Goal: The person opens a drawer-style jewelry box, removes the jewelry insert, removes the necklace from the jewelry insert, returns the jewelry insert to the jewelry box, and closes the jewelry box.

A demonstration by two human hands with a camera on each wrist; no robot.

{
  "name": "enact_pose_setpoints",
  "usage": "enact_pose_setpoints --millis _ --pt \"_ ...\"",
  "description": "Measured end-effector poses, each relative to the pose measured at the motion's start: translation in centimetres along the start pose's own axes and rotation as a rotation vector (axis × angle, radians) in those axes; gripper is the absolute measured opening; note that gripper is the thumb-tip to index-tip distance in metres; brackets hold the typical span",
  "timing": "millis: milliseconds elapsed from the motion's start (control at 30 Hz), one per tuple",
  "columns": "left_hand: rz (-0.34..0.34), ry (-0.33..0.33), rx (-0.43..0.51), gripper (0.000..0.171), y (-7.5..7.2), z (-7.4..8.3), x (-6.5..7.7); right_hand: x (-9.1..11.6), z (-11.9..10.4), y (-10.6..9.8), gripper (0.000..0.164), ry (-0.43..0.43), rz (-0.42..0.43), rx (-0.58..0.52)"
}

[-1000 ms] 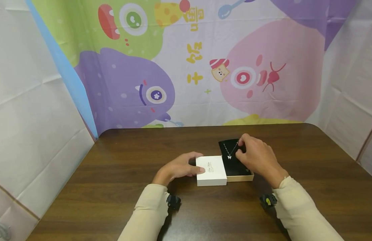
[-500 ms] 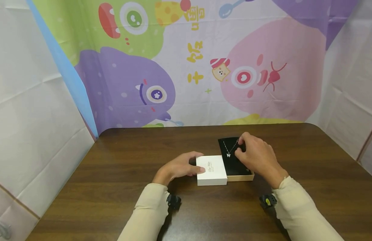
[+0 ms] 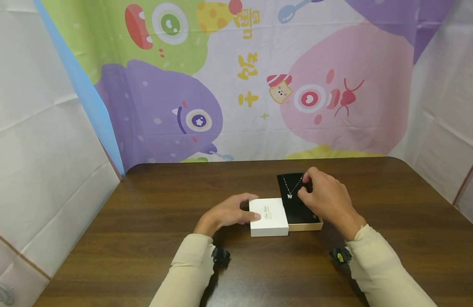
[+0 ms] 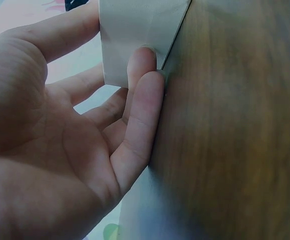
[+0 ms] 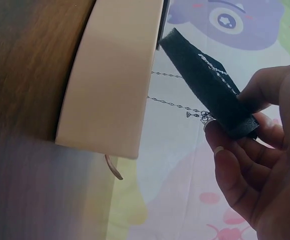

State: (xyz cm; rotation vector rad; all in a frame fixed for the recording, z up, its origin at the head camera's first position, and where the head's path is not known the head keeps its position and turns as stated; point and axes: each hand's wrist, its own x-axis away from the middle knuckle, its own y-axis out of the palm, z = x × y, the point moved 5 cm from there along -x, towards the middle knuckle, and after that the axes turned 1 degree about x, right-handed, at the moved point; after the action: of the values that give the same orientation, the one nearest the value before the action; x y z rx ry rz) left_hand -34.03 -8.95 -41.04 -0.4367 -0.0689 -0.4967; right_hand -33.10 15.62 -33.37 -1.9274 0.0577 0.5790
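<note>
My left hand [image 3: 229, 211] grips the white box cover [image 3: 269, 213], thumb on its printed top, other fingers at the far side and left end. From the cover's right side sticks out a tan drawer [image 3: 305, 227]. My right hand [image 3: 332, 198] pinches a black jewelry pad [image 3: 295, 209] near its upper right edge and holds it tilted up out of the drawer. On the pad's front hangs a silver necklace with a butterfly pendant [image 3: 289, 196]. In the right wrist view, chain strands [image 5: 177, 105] run behind the pad toward the drawer, with the clasp end by my fingers.
The box stands on a brown wooden table [image 3: 236, 273]. A small ribbon pull [image 5: 113, 167] hangs from the drawer's end. Behind the table hangs a cartoon-printed cloth [image 3: 252, 128], and pale cloth walls [image 3: 48, 106] flank both sides. A wrist camera [image 3: 221, 257] sits at each cuff.
The black pad has tilted up a little farther, its top edge and the pendant rising slightly. My right fingers have moved up a bit with it. The left hand and the cover have stayed put.
</note>
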Motion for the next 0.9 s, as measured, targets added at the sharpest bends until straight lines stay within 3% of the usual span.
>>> enact_pose_setpoints --millis 367,600,900 --pt "0.001 0.011 -0.014 0.065 0.09 -0.08 0.05 0.14 -0.2 -0.11 0.018 -0.014 0.034 -0.019" --pt "-0.005 0.02 -0.007 0.064 0.03 0.05 0.13 0.02 -0.46 -0.64 0.017 -0.077 0.094 -0.036" --pt "-0.008 0.026 0.009 0.063 -0.01 0.04 0.08 -0.05 -0.94 -0.44 0.016 -0.133 0.101 -0.053"
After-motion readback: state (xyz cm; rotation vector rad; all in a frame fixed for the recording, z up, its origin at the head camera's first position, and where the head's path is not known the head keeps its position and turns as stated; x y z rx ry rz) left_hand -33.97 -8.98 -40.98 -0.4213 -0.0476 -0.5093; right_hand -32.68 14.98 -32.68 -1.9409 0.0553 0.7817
